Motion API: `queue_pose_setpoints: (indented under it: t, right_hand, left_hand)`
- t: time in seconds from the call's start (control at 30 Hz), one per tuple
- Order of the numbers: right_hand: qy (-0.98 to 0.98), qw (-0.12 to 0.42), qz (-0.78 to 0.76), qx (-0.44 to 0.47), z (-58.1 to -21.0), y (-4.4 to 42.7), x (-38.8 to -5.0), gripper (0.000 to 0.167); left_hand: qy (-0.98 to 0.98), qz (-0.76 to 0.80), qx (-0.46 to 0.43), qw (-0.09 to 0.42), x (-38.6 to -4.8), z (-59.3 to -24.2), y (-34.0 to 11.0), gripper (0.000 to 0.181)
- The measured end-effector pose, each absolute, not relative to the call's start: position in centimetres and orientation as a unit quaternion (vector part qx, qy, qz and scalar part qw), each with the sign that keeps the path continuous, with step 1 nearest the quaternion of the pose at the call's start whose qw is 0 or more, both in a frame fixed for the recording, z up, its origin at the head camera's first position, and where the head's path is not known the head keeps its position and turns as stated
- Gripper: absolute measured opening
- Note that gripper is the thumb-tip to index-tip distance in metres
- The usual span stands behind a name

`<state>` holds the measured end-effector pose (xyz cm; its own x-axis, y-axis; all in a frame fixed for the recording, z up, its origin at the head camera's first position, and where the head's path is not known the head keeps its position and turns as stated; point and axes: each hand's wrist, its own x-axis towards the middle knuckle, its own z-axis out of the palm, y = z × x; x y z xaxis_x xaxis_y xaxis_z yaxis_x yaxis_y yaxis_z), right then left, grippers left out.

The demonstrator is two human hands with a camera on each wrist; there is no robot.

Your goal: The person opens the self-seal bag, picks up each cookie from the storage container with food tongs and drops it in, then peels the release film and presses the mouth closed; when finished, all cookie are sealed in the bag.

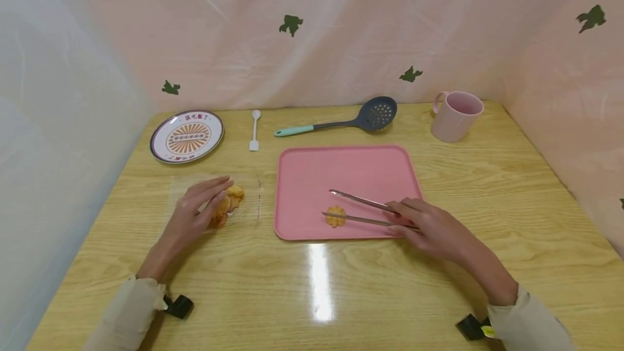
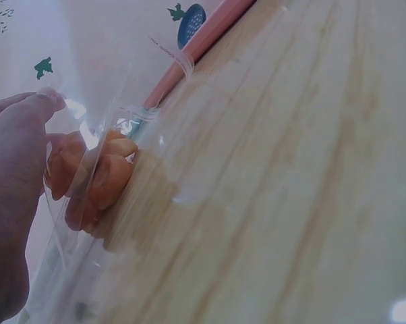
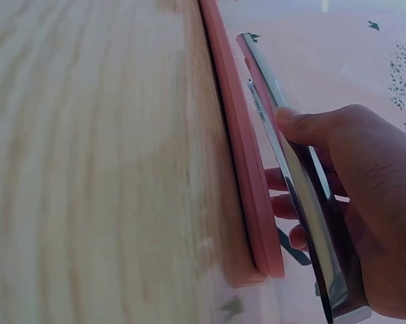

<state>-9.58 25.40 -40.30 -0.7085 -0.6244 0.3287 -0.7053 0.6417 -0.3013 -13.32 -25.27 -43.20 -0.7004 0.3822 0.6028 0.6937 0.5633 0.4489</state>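
My left hand (image 1: pixel 195 210) holds a clear plastic bag (image 1: pixel 251 199) of golden cookies (image 1: pixel 235 193), fingers over the top and thumb at the near side. In the left wrist view, the cookies (image 2: pixel 108 179) show through the film beside the hand (image 2: pixel 17 155). My right hand (image 1: pixel 434 229) grips metal tongs (image 1: pixel 363 219) over the pink tray (image 1: pixel 302 177), their tips apart. One flower-shaped cookie (image 1: pixel 335 222) lies on the tray under the nearer arm; whether they touch I cannot tell. In the right wrist view, thumb and fingers of the hand (image 3: pixel 371 182) wrap the tongs (image 3: pixel 311 202).
Behind the bag is a patterned plate (image 1: pixel 187 137), with a small white spatula-like utensil (image 1: pixel 254 131) to its right. A slotted spoon (image 1: pixel 377 114) with a mint handle lies behind the tray, and a pink mug (image 1: pixel 453 121) stands at the back right.
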Motion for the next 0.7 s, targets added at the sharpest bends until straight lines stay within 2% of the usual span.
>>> queue_pose_setpoints:
  t: [0.7]
  right_hand:
    - [-0.898,0.080,0.218,0.373,-40.1,26.7,-9.1,0.044]
  left_hand:
    - [-0.851,-0.348,-0.316,0.233,-13.4,-43.3,-25.3,0.028]
